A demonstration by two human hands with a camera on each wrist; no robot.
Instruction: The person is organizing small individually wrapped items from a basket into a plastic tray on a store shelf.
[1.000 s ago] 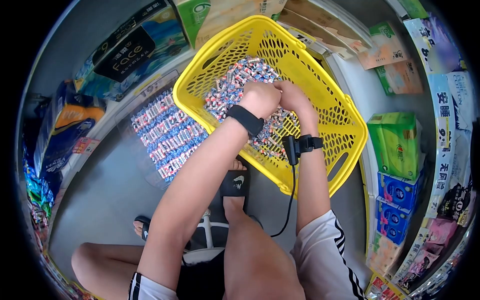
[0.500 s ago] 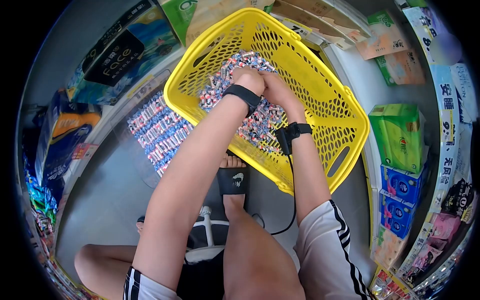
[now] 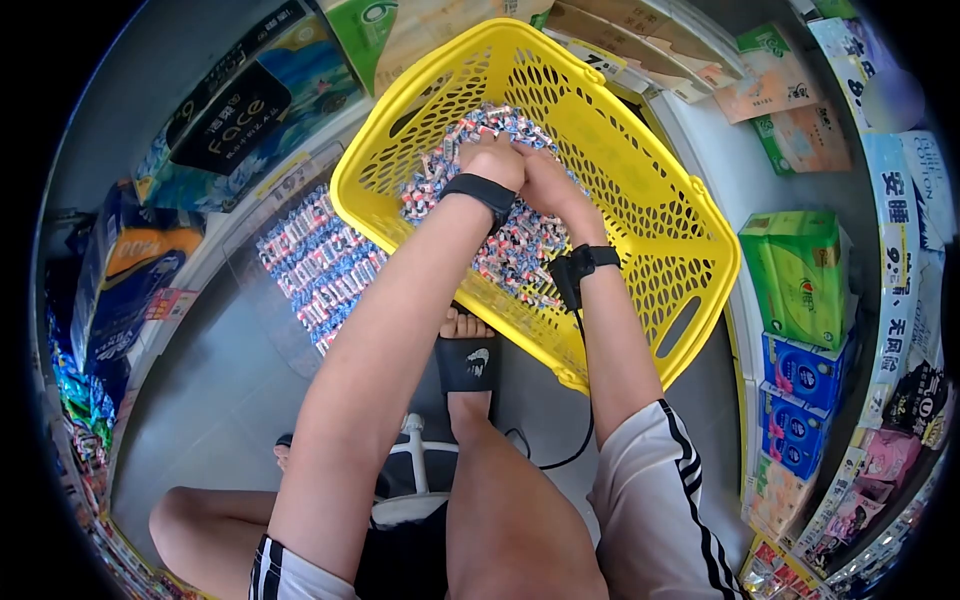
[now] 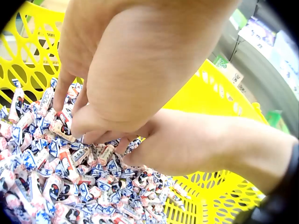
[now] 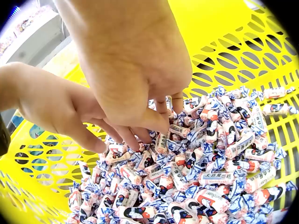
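Observation:
A yellow plastic basket point(image 3: 655, 225) stands on the floor, holding a heap of small blue, white and red wrapped candies point(image 3: 510, 250). Both hands are down in the heap, side by side and touching. My left hand point(image 3: 493, 160) points its fingers point(image 4: 63, 93) down onto the candies point(image 4: 56, 177), thumb beside them. My right hand point(image 3: 548, 185) lies just to its right, fingertips point(image 5: 159, 122) resting on the candies point(image 5: 210, 177). In the right wrist view the left hand point(image 5: 65, 112) reaches in with straight fingers. No candy is plainly pinched by either hand.
A clear box of the same candies point(image 3: 320, 260) sits on the floor left of the basket. Shelves of tissue packs ring the spot: green point(image 3: 800, 280) and blue point(image 3: 805, 375) at right, a dark pack point(image 3: 240, 110) at upper left. My sandalled foot point(image 3: 468, 365) is under the basket's near edge.
Over the last second both hands shifted a little deeper toward the far side of the candy heap, staying pressed together. Since half a second ago hardly anything has moved.

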